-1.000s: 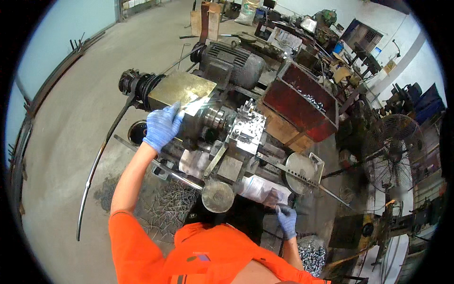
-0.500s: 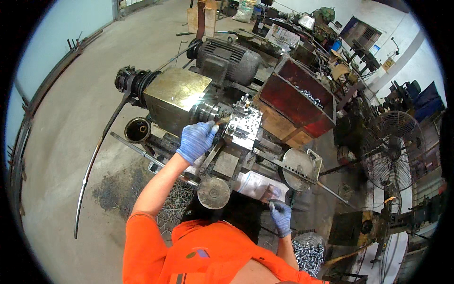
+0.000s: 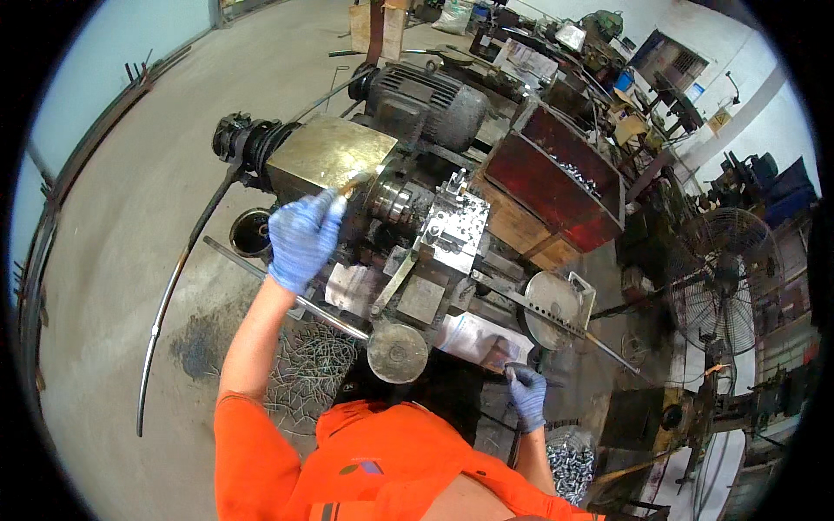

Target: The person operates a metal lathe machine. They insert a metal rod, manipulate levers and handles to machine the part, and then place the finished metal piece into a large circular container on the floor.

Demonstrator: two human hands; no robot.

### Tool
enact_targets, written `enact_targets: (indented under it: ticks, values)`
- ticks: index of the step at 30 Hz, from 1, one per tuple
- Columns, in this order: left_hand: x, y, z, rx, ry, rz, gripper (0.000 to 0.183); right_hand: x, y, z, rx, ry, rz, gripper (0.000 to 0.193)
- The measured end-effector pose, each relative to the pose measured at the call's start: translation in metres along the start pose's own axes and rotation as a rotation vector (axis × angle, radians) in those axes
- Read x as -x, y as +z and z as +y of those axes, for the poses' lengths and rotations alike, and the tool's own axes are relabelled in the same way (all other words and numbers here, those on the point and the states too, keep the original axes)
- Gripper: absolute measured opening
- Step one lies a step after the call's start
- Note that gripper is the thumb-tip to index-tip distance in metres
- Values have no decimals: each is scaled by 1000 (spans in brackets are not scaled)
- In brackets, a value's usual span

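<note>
Left of centre, the left hand pinches a small brown object — lower right, the right hand half-curls, contents unclear.

Soft, fairly even light lies over the floor left of the left hand. Just beyond its fingertips, a brass-coloured cover gives off a warm sheen; to its right, a metal block gleams white, with deep shadow between hand and block. Far left of the hand, the pale wall bows toward blackened corners.
</note>
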State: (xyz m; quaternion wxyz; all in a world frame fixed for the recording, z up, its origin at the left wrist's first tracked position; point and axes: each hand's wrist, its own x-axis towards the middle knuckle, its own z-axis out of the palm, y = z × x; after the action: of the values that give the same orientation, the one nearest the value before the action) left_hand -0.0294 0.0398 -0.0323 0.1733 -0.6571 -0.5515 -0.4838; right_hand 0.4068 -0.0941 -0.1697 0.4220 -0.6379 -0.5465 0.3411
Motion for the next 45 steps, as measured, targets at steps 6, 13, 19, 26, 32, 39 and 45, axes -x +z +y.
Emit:
enact_targets:
  ticks: [6, 13, 19, 26, 32, 39, 45]
  values:
    - [3, 1, -37, -140, -112, -260, 33, -9, -4, 3, 49, -27, 9, 10]
    - [51, -37, -73, 222, -383, 72, 39, -5, -31, 12, 175, -14, 111, 11]
    - [209, -39, -169, -24, -942, -37, 43, -5, -44, -10, 282, -12, 247, 15]
    - [261, 45, -162, -234, -664, -966, 39, -4, -54, -32, 290, 18, 160, 18]
    - [249, 47, -205, -348, -267, -1164, 38, 13, -66, -17, 250, 49, 206, 26]
    - [234, 55, -231, -521, 46, -1328, 36, -11, -122, 1, 343, 125, 318, 30]
    - [234, 46, -257, -418, -192, -1268, 35, -70, -211, 45, 1016, 243, 316, 64]
